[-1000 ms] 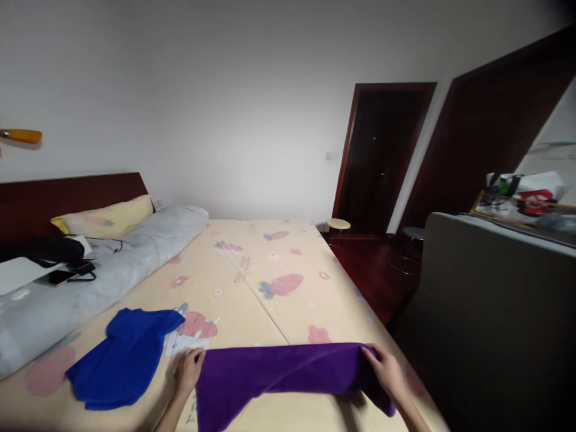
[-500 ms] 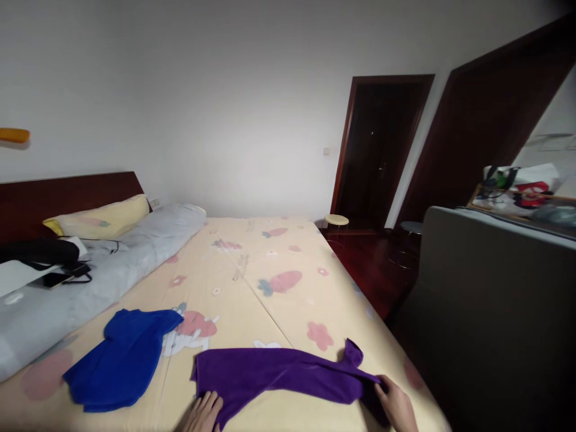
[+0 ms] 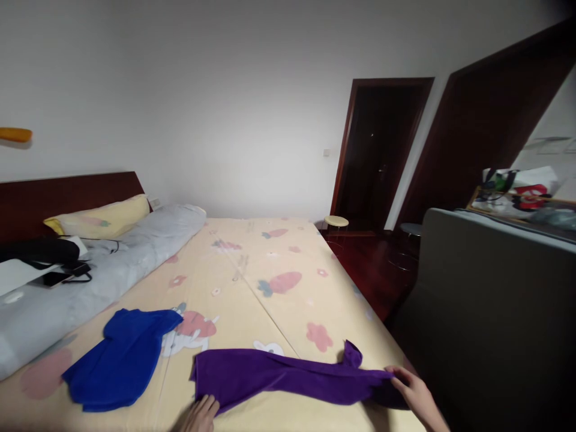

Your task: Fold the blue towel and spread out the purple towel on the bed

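A purple garment (image 3: 270, 375) lies stretched sideways across the near part of the bed, one small piece of it sticking up near its right end. At its lower left corner, my left hand (image 3: 201, 414) is closed on the cloth, fingers curled over the edge. My right hand (image 3: 413, 390) pinches the right end between thumb and fingers and holds it a little above the sheet. To the left a blue garment (image 3: 123, 360) lies flat in a loose fold, touched by neither hand.
The bed sheet (image 3: 288, 318) has carrot, rabbit and flower prints. A grey quilt (image 3: 135, 264), a yellow pillow (image 3: 108, 219) and a phone (image 3: 56, 279) lie on the left. A dark grey panel (image 3: 486, 300) stands on the right. Two stools (image 3: 336, 221) are near the door (image 3: 378, 156).
My right hand has moved right and slightly up, drawing the purple garment's right end outward and straighter. My left hand has stayed at the left corner, shifting only slightly. The blue garment has not moved.
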`<state>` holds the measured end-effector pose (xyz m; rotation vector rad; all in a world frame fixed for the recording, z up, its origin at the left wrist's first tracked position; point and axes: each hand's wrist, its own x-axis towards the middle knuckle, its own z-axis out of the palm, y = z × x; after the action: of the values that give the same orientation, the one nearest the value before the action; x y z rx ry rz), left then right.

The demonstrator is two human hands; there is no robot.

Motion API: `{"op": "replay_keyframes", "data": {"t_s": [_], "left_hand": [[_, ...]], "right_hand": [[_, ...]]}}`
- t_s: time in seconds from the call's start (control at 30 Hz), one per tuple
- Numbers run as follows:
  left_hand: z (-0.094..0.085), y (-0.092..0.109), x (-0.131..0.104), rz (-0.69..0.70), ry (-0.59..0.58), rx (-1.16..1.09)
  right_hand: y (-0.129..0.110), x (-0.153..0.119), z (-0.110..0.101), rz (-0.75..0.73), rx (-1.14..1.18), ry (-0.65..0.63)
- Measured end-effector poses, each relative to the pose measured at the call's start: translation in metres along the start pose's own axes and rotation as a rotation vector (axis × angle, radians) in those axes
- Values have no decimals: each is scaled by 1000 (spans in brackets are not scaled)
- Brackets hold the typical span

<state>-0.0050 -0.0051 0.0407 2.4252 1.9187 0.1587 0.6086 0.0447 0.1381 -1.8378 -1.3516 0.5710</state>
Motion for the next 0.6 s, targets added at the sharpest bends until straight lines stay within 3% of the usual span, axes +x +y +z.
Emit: {"op": "replay_keyframes", "data": {"t_s": [0.1,0.2,0.4,0.5,0.6], "left_hand": [[-19,-15,17,-185,126,-157],[-56,-31,32,-274,296,-342],[-146,-55,49,-15,482,-397],[-172,-66,62,-17,611,-413],[-192,-76,80,-59,676,-435]], "right_hand": [[5,2,-15,-14,-80,24],[2,2,-30,-40,-139,46],[-23,4,-61,-80,-121,17],[-45,11,-74,-145,-129,33],[-71,19,-84,-274,-200,158]]}}
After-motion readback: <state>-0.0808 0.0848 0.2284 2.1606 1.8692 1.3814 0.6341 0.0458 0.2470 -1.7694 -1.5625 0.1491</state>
